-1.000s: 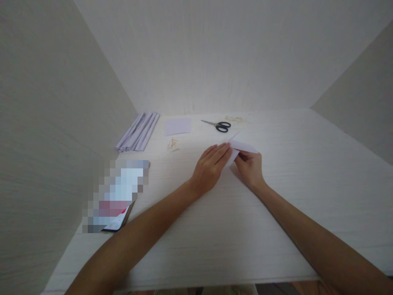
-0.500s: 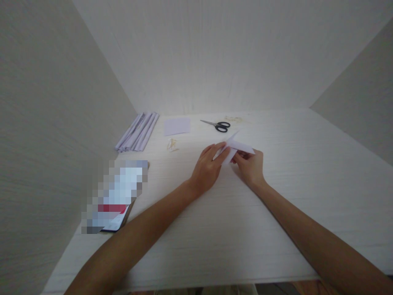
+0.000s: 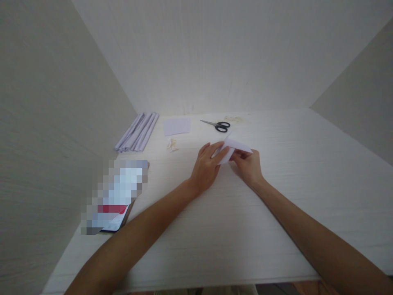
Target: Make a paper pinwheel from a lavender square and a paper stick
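Note:
Between my two hands is a folded piece of pale lilac paper, with one flap standing out toward the right and a corner pointing away from me. My left hand grips its left side, fingers lying over the folds. Under the right flap, my right hand pinches the paper; some of its fingertips are hidden by the sheet. Just beyond the paper lie scissors with black handles, their blades pointing left.
Rolled lilac papers lie at the back left, beside a flat lilac sheet. A small pile of rubber bands sits before the sheet, and similar thin pieces lie behind the scissors. A phone, partly blurred, rests at left. Panels enclose the table.
The folded paper and my right hand have shifted slightly to the left. The paper's far corner has dropped a little and shows less. Other things stay in place.

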Demonstrator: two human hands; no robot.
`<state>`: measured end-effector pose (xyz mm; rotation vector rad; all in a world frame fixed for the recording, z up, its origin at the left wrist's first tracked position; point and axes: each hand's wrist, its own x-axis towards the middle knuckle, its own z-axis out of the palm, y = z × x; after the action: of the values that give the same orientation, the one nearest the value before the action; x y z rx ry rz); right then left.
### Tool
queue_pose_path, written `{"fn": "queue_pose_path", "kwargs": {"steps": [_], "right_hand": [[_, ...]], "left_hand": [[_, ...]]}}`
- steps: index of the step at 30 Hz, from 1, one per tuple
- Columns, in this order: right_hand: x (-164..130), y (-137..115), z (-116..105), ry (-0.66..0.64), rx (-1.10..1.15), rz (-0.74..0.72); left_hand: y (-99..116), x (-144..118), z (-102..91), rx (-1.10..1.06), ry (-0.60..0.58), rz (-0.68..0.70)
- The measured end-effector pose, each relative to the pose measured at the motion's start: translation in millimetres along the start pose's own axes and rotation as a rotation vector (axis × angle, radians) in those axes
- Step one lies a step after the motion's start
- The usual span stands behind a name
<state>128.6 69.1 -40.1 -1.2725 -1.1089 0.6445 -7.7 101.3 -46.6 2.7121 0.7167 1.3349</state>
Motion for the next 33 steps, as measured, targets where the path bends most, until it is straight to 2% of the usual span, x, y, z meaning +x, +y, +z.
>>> {"fn": "queue_pose_path", "kwargs": {"steps": [10,22,29,33], "right_hand": [[0.6,-2.0,-2.1,-0.079,-0.069,0.005],[-0.1,3.5,-0.4,0.056,-0.029,-0.056],[0.1,-2.0,-1.2,-0.008,-0.083,-0.038],[-0.1,1.3,-1.4,0.008,-0.070,-0.040]], "left_hand": [[-1.8,-1.7,1.4,-0.034,0.008,-0.006],[-2.9,-1.9,4.0,-0.107,0.007,0.039],[-2.7,-0.5,4.7,-0.153,0.026,0.024],[-2.5,-0.3,4.5,-0.164,0.024,0.029]]}}
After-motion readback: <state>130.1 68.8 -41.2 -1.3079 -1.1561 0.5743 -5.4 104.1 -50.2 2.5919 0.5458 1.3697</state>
